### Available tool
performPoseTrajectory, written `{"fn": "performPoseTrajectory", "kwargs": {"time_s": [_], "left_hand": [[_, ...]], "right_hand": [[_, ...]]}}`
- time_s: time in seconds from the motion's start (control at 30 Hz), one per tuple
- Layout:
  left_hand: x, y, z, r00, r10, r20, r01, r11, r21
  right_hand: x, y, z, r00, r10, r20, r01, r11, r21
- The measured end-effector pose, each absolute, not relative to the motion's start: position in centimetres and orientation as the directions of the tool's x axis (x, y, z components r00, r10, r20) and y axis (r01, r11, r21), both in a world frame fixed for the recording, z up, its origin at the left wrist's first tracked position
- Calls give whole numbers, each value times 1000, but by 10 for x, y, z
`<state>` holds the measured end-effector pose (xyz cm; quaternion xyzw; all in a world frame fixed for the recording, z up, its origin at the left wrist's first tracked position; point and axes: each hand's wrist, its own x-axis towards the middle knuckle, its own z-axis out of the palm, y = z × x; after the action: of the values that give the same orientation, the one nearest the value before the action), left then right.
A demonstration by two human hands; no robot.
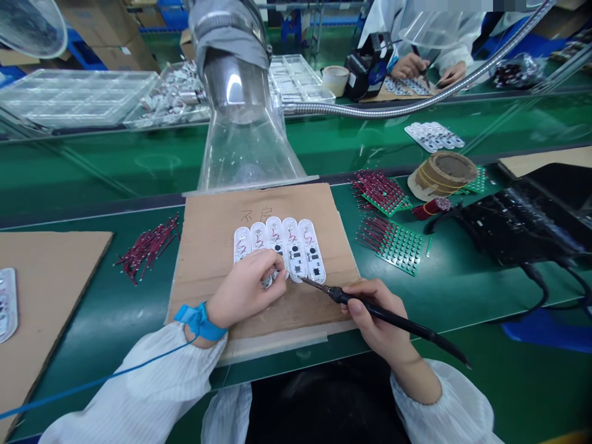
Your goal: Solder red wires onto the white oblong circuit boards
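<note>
Several white oblong circuit boards (311, 246) with short red wires lie side by side on a cardboard sheet (203, 246). My right hand (382, 311) is closed around a black soldering iron (370, 305), its tip at the lower edge of the boards. Over the left boards, my left hand (254, 283) pinches with thumb and forefinger close to that tip. Whatever sits between those fingers is too small to make out. A blue wrist strap (201, 322) with a cord circles my left wrist.
Dark red wires (148, 246) lie in a pile left of the cardboard. To the right are green perforated boards (401, 246) with wires, a tape roll (443, 174) and a black device (531, 216). A clear fume hood (247, 142) hangs behind. Across the bench, a co-worker's hands (411, 66) work.
</note>
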<state>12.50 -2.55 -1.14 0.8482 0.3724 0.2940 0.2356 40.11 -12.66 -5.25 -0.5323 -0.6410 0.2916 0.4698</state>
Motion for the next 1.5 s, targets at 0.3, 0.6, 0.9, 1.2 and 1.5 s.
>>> {"fn": "performPoseTrajectory", "kwargs": {"time_s": [0.3,0.6,0.9,1.2,1.5], "left_hand": [[108,-20,-1,555,806,204,511,-524,681],[63,-1,-16,478,819,319,483,-548,683],[79,-12,-18,548,732,405,420,-660,623],[82,-12,-20,591,724,356,412,-651,638],[80,-11,-19,597,726,343,416,-645,642]], "right_hand": [[398,-126,-48,41,954,296,298,271,-915],[364,-112,-44,142,943,301,248,260,-933],[368,-114,-49,138,943,302,330,244,-912],[369,-114,-51,96,951,295,375,240,-896],[368,-115,-47,98,948,301,349,251,-903]]}}
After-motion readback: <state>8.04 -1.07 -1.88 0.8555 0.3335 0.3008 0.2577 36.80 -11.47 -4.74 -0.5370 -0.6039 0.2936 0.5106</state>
